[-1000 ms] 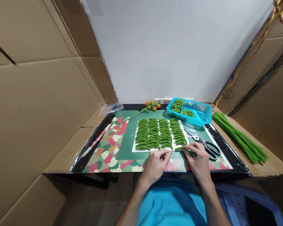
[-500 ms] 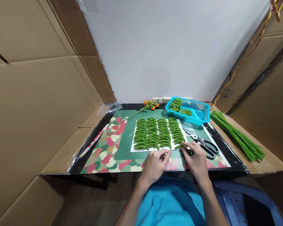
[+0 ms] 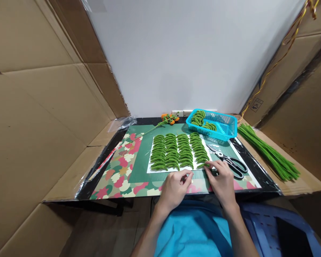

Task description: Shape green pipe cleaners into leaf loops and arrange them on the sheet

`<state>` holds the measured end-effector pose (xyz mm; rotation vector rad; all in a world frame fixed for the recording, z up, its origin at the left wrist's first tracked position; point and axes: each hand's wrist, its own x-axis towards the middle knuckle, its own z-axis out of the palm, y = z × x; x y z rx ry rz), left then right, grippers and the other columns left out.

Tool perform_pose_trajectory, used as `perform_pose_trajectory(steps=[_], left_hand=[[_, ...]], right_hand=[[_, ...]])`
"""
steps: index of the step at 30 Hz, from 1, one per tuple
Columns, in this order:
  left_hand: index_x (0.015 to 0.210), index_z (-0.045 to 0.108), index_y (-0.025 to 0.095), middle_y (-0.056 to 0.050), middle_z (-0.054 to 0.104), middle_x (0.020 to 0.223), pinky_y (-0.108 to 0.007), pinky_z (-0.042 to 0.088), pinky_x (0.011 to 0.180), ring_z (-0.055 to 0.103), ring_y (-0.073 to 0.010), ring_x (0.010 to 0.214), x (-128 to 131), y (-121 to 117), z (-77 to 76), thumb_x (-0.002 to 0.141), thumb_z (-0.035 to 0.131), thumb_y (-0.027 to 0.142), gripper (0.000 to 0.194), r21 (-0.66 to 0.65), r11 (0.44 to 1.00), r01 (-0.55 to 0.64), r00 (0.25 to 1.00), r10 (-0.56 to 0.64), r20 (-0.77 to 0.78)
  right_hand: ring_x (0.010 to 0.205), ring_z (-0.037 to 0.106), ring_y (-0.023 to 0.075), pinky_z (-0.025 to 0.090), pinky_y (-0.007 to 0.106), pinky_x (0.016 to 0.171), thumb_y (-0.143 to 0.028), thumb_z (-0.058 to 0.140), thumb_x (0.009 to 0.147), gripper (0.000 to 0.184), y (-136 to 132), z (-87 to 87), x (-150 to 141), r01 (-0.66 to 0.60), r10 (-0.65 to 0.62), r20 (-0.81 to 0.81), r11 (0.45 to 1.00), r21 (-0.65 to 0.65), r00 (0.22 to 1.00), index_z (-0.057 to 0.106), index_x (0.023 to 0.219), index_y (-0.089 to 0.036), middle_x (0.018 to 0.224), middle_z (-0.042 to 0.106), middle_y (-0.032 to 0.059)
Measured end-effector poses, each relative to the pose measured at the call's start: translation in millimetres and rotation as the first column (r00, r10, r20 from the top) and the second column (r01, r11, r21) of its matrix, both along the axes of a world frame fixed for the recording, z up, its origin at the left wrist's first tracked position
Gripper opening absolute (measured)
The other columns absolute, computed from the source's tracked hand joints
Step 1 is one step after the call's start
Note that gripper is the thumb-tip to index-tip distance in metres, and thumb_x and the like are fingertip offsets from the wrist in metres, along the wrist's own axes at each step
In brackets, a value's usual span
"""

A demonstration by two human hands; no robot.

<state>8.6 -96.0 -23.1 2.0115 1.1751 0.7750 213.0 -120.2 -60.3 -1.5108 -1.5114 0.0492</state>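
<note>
A white sheet lies on the green mat, bearing columns of curved green pipe-cleaner leaves. At the foot of the rightmost column, my right hand pinches one green pipe-cleaner leaf between thumb and fingers. The leaf rests on or just above the sheet; which one I cannot tell. My left hand is closed near the sheet's lower edge, fingers curled; anything inside is hidden. Black-handled scissors lie just beyond my right hand.
A blue basket at the back right holds more green leaves. Long green pipe cleaners lie in a bundle on cardboard at the right. An orange flower with a green stem lies at the back. Cardboard walls flank the table.
The view has shifted slightly. Both hands keep nearly the same place, the right still pinching the leaf at the end of the rightmost column.
</note>
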Motion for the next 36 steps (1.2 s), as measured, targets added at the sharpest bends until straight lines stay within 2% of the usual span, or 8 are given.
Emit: perform_pose_trajectory(steps=[8, 19, 29, 36], left_hand=[[0.09, 0.077, 0.021, -0.001, 0.07, 0.07, -0.027, 0.036, 0.062, 0.06, -0.0162, 0.062, 1, -1, 2.5, 0.105, 0.056, 0.034, 0.029, 0.001, 1.0, -0.001, 1.0, 0.001, -0.002], [0.09, 0.077, 0.022, 0.001, 0.067, 0.068, -0.026, 0.036, 0.062, 0.057, -0.0152, 0.061, 0, 0, -1.8, 0.105, 0.057, 0.035, 0.028, 0.006, 1.0, 0.001, 1.0, -0.001, -0.005], [0.094, 0.078, 0.021, -0.001, 0.073, 0.074, -0.027, 0.038, 0.063, 0.062, -0.016, 0.065, 1, 2, -0.4, 0.105, 0.058, 0.034, 0.026, 0.02, 1.0, -0.008, 1.0, 0.009, -0.021], [0.096, 0.079, 0.021, 0.0, 0.072, 0.072, -0.027, 0.04, 0.064, 0.06, -0.0154, 0.062, -1, 5, -2.7, 0.106, 0.057, 0.036, 0.029, 0.024, 1.0, 0.012, 1.0, -0.012, -0.014]], right_hand=[[0.09, 0.06, 0.0282, 0.049, 0.04, 0.078, -0.034, 0.059, 0.106, 0.02, 0, 0.7, 0, 0.001, -0.001, 0.003, 1.0, 0.002, 1.0, 0.074, 0.101, -0.023, 0.092, 0.072, 0.0071], [0.09, 0.057, 0.0302, 0.048, 0.043, 0.08, -0.029, 0.051, 0.109, 0.025, 3, -2.8, -6, 0.083, -0.087, 0.149, 0.996, 0.03, 0.985, 0.075, 0.103, -0.023, 0.091, 0.072, 0.0091], [0.093, 0.062, 0.0272, 0.051, 0.041, 0.083, -0.025, 0.059, 0.104, 0.016, 2, 4.9, -6, 0.02, -0.022, 0.027, 0.999, 0.05, 0.999, 0.074, 0.108, -0.021, 0.097, 0.073, 0.0074], [0.093, 0.068, 0.0248, 0.054, 0.039, 0.084, -0.029, 0.062, 0.104, 0.017, 3, 14.0, -7, 0.073, -0.054, -0.167, 0.991, 0.109, 0.985, 0.076, 0.099, -0.022, 0.097, 0.074, 0.0068]])
